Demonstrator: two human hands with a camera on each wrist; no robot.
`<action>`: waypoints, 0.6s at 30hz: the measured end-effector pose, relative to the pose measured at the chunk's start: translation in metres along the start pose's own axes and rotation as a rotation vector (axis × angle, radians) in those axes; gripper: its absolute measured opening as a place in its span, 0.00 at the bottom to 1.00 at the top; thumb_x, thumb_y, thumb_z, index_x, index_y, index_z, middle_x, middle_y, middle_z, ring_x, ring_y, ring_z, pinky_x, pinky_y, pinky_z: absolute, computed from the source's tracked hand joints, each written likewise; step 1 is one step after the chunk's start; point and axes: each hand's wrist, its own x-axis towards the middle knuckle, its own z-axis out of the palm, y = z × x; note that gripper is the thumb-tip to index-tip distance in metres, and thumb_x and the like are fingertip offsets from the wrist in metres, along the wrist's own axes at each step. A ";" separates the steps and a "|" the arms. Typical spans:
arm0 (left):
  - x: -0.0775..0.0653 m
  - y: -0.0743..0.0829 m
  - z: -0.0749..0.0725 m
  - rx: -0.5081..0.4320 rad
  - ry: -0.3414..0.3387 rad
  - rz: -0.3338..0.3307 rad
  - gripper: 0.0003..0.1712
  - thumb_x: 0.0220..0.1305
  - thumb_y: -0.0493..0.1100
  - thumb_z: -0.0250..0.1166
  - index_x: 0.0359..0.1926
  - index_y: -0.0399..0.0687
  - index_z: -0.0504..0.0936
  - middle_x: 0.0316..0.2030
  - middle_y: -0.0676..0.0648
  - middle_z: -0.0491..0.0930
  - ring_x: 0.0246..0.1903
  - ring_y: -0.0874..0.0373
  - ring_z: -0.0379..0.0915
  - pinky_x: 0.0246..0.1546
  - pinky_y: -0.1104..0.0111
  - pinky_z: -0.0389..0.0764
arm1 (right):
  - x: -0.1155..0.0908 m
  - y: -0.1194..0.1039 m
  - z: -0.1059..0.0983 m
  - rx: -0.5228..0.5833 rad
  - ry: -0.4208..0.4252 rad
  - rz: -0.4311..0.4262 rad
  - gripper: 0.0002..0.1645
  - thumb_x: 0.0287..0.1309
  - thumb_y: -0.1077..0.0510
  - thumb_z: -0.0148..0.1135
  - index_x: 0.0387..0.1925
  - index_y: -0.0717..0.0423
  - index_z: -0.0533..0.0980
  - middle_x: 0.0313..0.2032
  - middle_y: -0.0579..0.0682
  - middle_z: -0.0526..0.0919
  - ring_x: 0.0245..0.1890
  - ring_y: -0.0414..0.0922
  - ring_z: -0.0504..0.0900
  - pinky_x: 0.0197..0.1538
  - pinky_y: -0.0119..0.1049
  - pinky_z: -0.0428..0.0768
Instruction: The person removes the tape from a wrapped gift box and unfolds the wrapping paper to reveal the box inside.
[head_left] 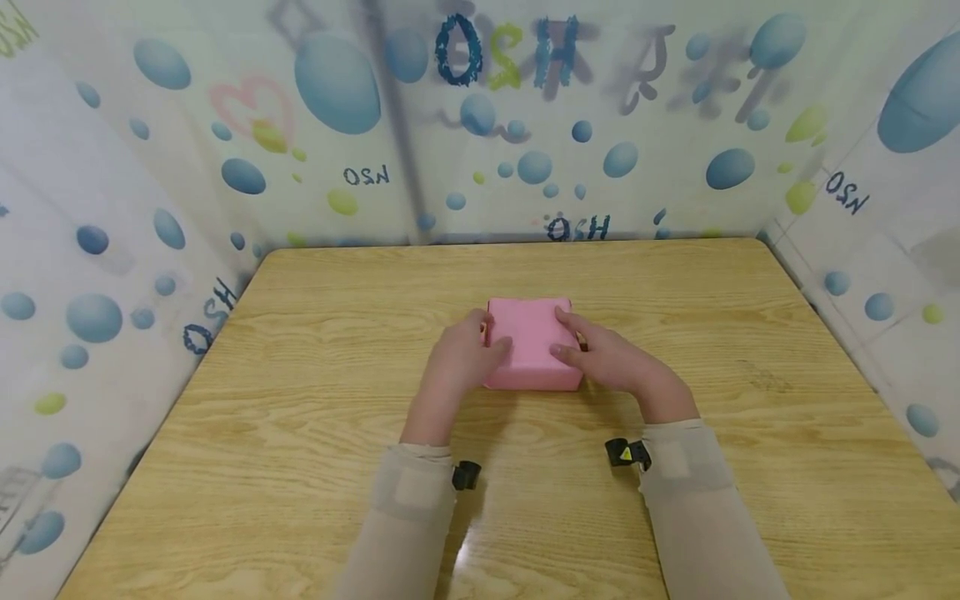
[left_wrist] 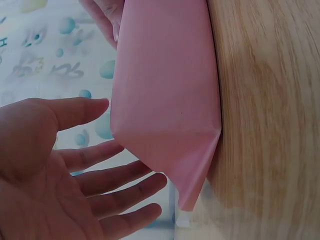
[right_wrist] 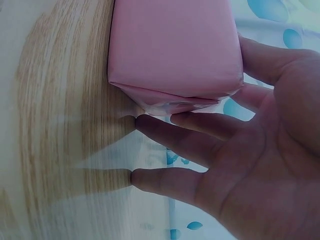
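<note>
White sheeting (head_left: 630,200) with blue and green bubbles and letters stands around a wood-grain bench (head_left: 300,417). On this bench, toward its far half, a pink wrapped box (head_left: 528,342) lies flat between the fingers of two hands. At its left end a pointed paper flap (left_wrist: 192,180) sticks out loose, close to the left fingers.

The left hand (head_left: 465,354) has its fingers spread and nearly straight; the thumb is over the top of the box, but I cannot tell if it presses. The right hand (head_left: 611,358) is also widely opened: thumb and forefinger lie on the top, while two lower fingers reach the bench. Neither hand is closed around the box. Pale sleeves (head_left: 405,533) cover both forearms, and at each wrist sits a small black device (head_left: 466,475).
</note>
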 end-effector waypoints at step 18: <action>0.001 0.003 0.005 0.113 -0.073 0.061 0.38 0.78 0.54 0.63 0.79 0.41 0.67 0.74 0.37 0.74 0.73 0.42 0.73 0.74 0.48 0.73 | 0.000 -0.004 0.003 -0.005 0.019 -0.013 0.44 0.83 0.45 0.50 0.87 0.53 0.46 0.86 0.61 0.47 0.86 0.63 0.46 0.84 0.64 0.51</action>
